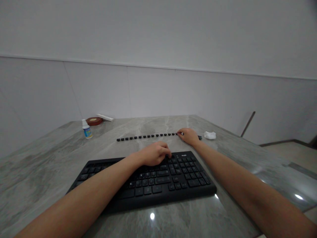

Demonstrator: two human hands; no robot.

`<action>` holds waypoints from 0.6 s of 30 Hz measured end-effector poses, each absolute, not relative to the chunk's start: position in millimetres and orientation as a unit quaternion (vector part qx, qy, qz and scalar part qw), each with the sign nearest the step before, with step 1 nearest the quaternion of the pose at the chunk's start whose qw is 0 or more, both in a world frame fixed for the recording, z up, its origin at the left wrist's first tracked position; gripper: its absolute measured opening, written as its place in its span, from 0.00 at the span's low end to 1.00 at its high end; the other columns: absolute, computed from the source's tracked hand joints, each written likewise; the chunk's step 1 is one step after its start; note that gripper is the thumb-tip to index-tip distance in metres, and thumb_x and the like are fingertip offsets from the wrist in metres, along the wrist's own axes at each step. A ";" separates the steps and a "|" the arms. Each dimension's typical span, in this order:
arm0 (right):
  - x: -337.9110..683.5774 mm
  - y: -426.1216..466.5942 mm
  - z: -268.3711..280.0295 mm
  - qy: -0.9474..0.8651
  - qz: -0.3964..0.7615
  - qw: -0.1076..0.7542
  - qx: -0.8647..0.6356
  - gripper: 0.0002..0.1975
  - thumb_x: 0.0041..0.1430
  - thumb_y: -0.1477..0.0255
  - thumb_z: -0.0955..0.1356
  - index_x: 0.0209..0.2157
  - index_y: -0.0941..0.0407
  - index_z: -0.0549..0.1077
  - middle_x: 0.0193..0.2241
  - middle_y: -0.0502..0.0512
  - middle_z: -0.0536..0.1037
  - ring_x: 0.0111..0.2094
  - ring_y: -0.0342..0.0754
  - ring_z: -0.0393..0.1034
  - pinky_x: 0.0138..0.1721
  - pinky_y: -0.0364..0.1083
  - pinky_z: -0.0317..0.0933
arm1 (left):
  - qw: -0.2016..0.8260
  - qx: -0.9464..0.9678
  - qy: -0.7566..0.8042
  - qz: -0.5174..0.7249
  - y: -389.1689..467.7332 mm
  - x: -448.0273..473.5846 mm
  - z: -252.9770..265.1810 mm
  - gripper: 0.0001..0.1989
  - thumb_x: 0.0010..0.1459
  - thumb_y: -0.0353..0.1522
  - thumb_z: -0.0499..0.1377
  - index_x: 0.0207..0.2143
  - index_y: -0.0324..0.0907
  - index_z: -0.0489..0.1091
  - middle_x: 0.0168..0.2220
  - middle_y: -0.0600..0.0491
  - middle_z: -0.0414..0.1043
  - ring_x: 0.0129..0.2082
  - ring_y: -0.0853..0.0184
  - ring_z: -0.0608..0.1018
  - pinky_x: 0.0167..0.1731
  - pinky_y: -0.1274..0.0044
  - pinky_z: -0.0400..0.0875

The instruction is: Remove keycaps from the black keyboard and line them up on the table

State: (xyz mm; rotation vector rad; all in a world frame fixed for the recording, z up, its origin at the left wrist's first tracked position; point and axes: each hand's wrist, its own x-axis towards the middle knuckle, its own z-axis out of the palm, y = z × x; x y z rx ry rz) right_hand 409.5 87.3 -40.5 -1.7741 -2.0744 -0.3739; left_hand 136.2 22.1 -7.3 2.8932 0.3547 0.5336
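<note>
Clearly, the table (138, 126) runs between keyboard (160, 198) and keycaps (148, 136), then to its far edge. Left hand (155, 154), half-curled, touches the keyboard; right hand (188, 136) pinches at the row's right end, both grips unclear.

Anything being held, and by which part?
Can't tell: the right hand has fingers at a small black plastic keycap; the left hand touches the long black plastic keyboard.
</note>
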 end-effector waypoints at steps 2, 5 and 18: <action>409.3 87.0 -40.2 -0.737 -0.132 0.191 -0.634 0.12 0.60 0.67 0.63 0.38 0.51 0.77 0.39 0.51 0.79 0.40 0.50 0.71 0.39 0.45 0.61 | 0.089 0.972 0.116 0.181 22.5 136.3 -7.6 0.15 0.55 0.20 0.50 0.36 0.41 0.74 0.37 0.50 0.71 0.38 0.67 0.73 0.43 0.76 0.68; 408.5 85.9 -39.1 -0.736 -0.129 0.188 -0.637 0.12 0.60 0.67 0.63 0.39 0.51 0.78 0.39 0.52 0.79 0.40 0.49 0.71 0.39 0.45 0.61 | 0.087 0.973 0.116 0.179 22.7 136.4 -7.6 0.16 0.55 0.20 0.50 0.36 0.41 0.74 0.37 0.50 0.71 0.38 0.67 0.73 0.42 0.76 0.68; 409.1 85.7 -39.1 -0.738 -0.119 0.185 -0.638 0.12 0.58 0.68 0.64 0.41 0.51 0.77 0.38 0.52 0.79 0.39 0.49 0.71 0.40 0.45 0.61 | 0.087 0.974 0.124 0.169 21.9 136.1 -6.6 0.15 0.56 0.21 0.50 0.37 0.41 0.74 0.38 0.50 0.70 0.37 0.67 0.73 0.42 0.76 0.68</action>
